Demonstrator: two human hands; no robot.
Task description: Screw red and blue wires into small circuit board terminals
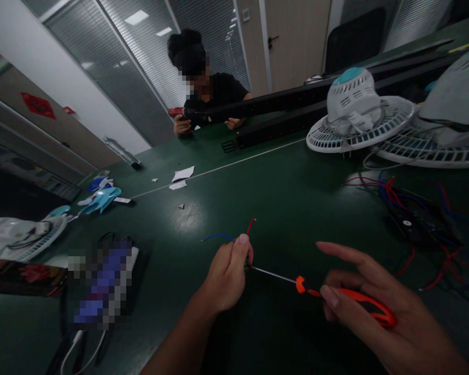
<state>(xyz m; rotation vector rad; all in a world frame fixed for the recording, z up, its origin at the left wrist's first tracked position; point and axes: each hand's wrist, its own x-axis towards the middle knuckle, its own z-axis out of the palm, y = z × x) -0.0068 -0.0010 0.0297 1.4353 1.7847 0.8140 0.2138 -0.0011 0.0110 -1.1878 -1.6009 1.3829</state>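
My left hand point(226, 273) pinches a small dark part, mostly hidden by my fingers. A thin blue wire point(218, 237) and a red wire point(251, 226) stick out from above my fingers. My right hand point(367, 302) grips an orange-and-black screwdriver point(308, 287) by its handle. Its steel shaft points left, and the tip meets the small part at my left fingertips. Both hands are held over the dark green workbench, apart from each other.
A bundle of red and blue wires point(410, 213) lies to the right. White fan parts point(355, 117) and a long black bar point(281, 101) stand farther back. Across the bench, a person point(214, 94) holds a red drill point(176, 112). Blue gloves point(99, 200) and paper scraps point(183, 174) lie left.
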